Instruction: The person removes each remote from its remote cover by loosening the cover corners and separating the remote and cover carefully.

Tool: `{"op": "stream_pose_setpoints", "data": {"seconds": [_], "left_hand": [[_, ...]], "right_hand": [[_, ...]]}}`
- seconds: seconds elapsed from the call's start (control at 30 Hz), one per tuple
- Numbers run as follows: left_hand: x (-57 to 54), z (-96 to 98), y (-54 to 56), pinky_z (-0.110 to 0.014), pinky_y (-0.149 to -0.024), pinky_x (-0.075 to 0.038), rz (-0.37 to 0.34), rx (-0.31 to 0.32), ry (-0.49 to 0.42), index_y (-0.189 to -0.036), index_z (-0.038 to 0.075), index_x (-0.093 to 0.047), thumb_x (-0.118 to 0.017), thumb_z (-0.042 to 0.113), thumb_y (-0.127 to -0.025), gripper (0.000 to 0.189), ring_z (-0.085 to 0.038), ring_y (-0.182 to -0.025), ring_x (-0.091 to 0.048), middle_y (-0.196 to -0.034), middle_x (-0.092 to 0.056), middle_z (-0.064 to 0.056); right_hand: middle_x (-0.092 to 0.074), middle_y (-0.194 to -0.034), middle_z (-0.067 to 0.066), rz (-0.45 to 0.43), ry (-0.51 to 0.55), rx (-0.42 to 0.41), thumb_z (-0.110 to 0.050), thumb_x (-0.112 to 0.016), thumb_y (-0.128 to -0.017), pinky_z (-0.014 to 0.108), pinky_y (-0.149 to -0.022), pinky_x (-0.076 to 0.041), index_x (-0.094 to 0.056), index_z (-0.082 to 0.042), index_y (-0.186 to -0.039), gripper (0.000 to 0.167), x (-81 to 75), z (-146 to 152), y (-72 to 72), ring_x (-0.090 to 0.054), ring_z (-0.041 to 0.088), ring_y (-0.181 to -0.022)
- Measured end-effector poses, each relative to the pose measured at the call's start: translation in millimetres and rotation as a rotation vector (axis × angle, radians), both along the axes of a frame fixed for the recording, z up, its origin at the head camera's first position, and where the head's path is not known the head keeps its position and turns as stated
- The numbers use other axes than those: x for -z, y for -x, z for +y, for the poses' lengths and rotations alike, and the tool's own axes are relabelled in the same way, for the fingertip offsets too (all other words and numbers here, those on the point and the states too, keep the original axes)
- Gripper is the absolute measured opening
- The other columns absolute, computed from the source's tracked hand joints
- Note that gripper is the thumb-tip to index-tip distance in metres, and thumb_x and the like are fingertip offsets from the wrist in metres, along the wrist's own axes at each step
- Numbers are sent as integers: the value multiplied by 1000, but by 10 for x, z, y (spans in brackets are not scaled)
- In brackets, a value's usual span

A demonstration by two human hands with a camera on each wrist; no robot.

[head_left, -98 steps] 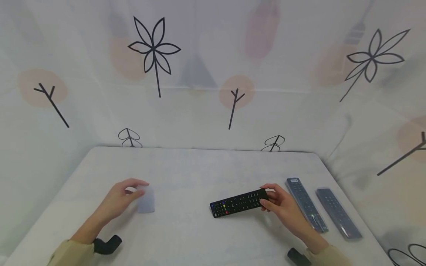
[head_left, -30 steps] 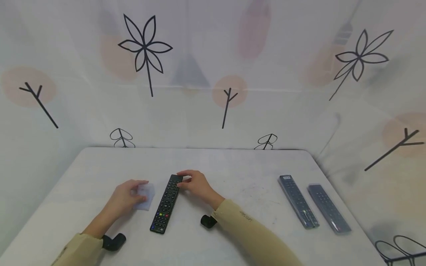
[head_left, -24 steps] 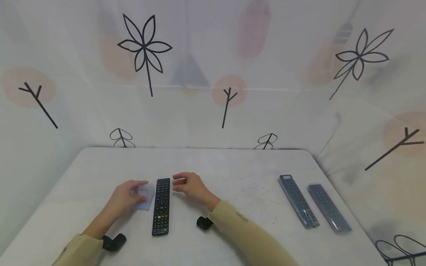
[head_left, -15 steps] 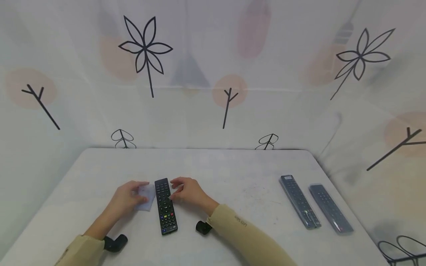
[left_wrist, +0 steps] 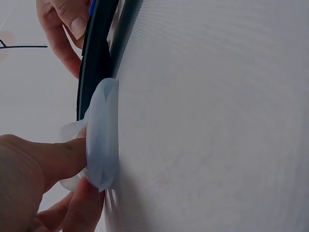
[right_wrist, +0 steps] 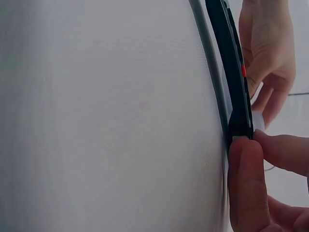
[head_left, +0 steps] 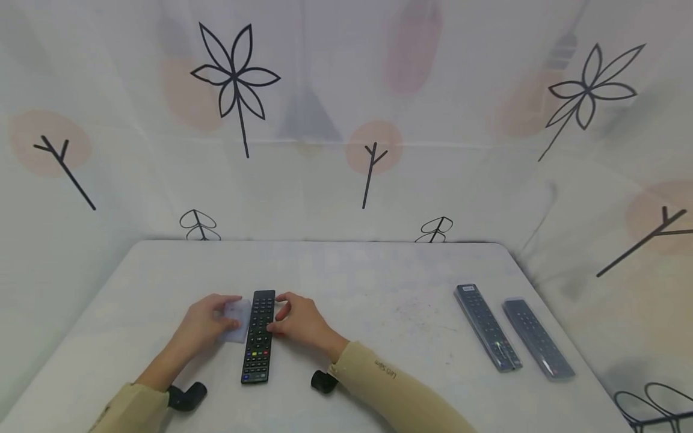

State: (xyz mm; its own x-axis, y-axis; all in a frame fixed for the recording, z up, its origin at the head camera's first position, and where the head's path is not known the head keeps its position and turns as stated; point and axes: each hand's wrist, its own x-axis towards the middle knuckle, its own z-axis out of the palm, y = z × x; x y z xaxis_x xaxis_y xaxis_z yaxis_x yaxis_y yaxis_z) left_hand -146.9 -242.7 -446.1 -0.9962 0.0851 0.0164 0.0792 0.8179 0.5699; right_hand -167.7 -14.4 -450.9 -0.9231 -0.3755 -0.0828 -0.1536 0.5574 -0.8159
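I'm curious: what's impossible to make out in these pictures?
Head view: button labels on the black remote, too small.
Head view: left edge of the pale packet, behind the left hand.
Left wrist view: one end of the black remote, cut off by the top edge.

In the head view, the left hand (head_left: pixel 201 322) hides part of the pale packet (head_left: pixel 242 316). The dark remote (head_left: pixel 257 340) runs off the top edge of both wrist views; its button markings (head_left: pixel 255 353) are too small to read, as are the lettering (head_left: pixel 385 368) on the right sleeve (head_left: pixel 403 391) and the label (head_left: pixel 468 288) on the left wrapped remote (head_left: pixel 487 328). The bench (head_left: pixel 352 276) and both sleeves are cut off by the head view's bottom edge.
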Motion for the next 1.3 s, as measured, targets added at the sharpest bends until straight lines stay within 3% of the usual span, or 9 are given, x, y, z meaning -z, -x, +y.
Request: {"op": "stream_pose_setpoints", "data": {"seconds": [0.17,0.4,0.6,0.8,1.17,1.3], "left_hand": [[-17,1,-10,-59,-93,-44,8,-6,2,-128,2,-63,-82,12,-79,54,-40,-109,-56,-120,-62,-23],[14,-21,-13,-59,-93,-44,14,-15,-8,-128,3,-63,-83,12,-78,55,-41,-110,-56,-120,-62,-23],[29,-40,-19,-60,-94,-43,14,-23,-18,-129,4,-63,-82,10,-79,54,-41,-110,-56,-119,-62,-22],[77,-18,-36,-60,-94,-43,18,-29,-33,-128,5,-63,-81,9,-78,53,-40,-111,-56,-118,-62,-22],[54,30,-52,-59,-95,-44,33,-19,-30,-127,5,-64,-82,8,-77,53,-41,-112,-57,-121,-62,-23],[31,27,-44,-59,-95,-43,38,-22,-24,-127,5,-64,-82,8,-78,52,-41,-113,-57,-121,-62,-23]], "right_hand": [[-64,-84,-12,-16,32,6,-20,-81,-81,27,-76,-48,-61,-9,-130,55,-2,49,17,-57,5,-73],[-67,-93,-4,-122,219,-1,-8,-76,-86,28,-69,-54,-58,-11,-136,54,-12,206,58,-68,10,-72],[-66,-98,3,-139,294,19,-3,-72,-88,30,-69,-58,-56,-10,-139,54,-82,491,103,-71,15,-77],[-66,-103,8,-112,300,60,-1,-67,-90,33,-72,-58,-54,-6,-141,53,-129,980,141,-72,21,-79],[-65,-107,10,-56,179,293,-3,-70,-91,31,-73,-58,-54,-11,-141,53,-132,1883,106,-70,19,-81],[-65,-109,12,-18,116,334,-3,-68,-92,30,-73,-58,-52,-9,-142,52,-139,2151,45,-69,19,-82]]}}
